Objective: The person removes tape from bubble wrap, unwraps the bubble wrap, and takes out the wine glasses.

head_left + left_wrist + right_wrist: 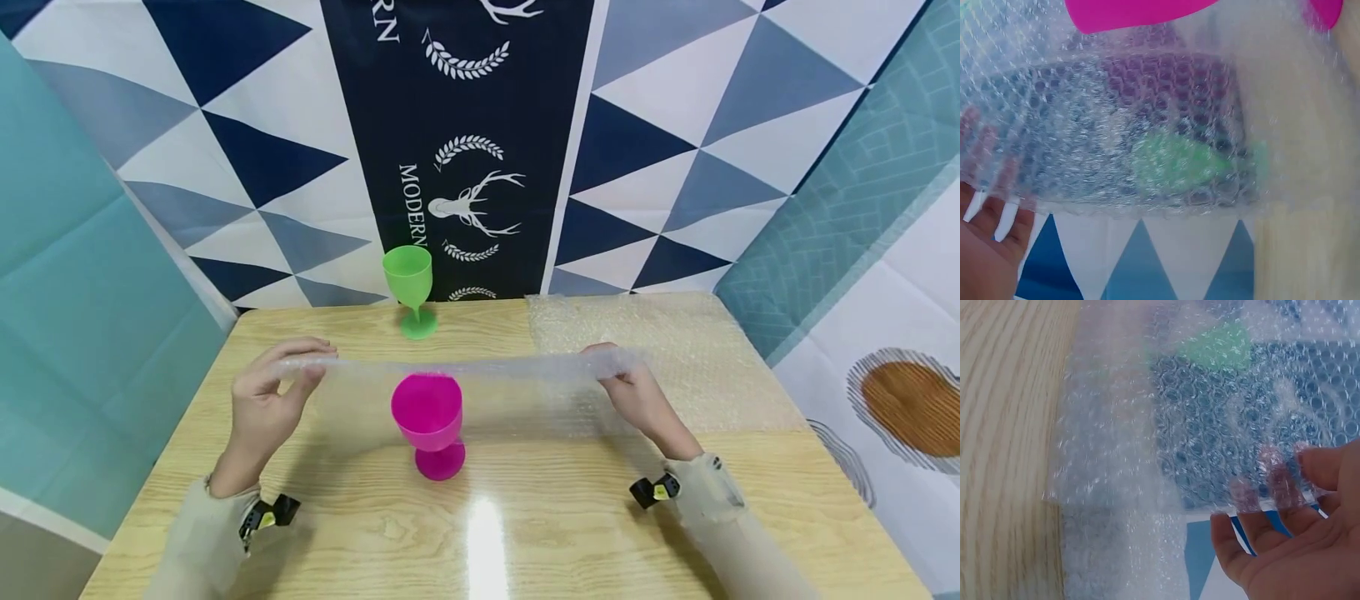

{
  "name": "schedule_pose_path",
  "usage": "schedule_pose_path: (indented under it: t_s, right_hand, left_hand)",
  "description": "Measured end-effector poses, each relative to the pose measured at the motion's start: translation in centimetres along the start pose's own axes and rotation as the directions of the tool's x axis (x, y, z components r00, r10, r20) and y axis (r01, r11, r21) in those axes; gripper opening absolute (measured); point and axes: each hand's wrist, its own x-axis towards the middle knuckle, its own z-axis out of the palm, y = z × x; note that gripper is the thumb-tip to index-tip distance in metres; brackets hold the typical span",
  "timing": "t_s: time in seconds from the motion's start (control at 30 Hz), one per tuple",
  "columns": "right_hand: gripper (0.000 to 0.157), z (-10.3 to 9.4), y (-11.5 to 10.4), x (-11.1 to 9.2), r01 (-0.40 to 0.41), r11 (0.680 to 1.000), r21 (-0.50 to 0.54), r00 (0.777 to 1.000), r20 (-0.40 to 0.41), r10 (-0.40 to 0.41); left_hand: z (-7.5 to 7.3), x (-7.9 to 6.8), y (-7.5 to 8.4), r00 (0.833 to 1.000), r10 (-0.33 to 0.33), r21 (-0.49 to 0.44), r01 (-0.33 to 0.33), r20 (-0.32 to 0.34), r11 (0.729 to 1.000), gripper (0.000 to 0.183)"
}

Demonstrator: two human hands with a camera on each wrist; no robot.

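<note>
A clear sheet of bubble wrap (517, 368) is stretched between my two hands, raised on edge above the table. My left hand (258, 412) pinches its left end between thumb and fingers. At the other end, my right hand (637, 398) grips the sheet, with fingertips showing through the plastic in the right wrist view. A magenta goblet (427, 410) stands upright on the table on the near side of the sheet, its rim overlapping the wrap in the head view. Through the bubbles, the left wrist view shows a blurred green goblet (1179, 164).
The green goblet stands upright near the table's back edge, against a patterned wall cloth (465, 100). A second piece of bubble wrap (697, 358) lies flat at the table's back right. Cloth walls (97, 275) flank the wooden table (375, 533).
</note>
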Motion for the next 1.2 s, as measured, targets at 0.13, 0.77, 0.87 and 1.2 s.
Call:
schedule_pose_path:
  t_s: [0.13,0.77,0.87,1.2]
  right_hand:
    - [0.027,-0.3,-0.2,0.2,-0.111,0.992,0.055,0.993,0.041,0.109]
    - [0.035,-3.1,1.2,-1.0,-0.308,0.948,0.078,0.951,0.052,0.305]
    - [0.036,-3.5,1.9,-1.5,-0.31,0.951,0.001,0.95,0.035,0.31]
    - [0.04,-5.3,3.8,-3.4,-0.335,0.936,-0.104,0.94,0.032,0.34]
  left_hand:
    - [-0.1,0.5,-0.4,0.99,-0.141,0.106,0.14,0.008,0.985,0.011]
    - [1.1,-0.5,-1.9,0.959,-0.283,0.189,0.279,-0.005,0.942,0.031]
    - [1.1,-1.2,-2.1,0.948,-0.319,0.204,0.31,0.011,0.928,0.032]
    - [0.8,-3.0,-1.8,0.922,-0.387,0.179,0.385,-0.029,0.905,0.032]
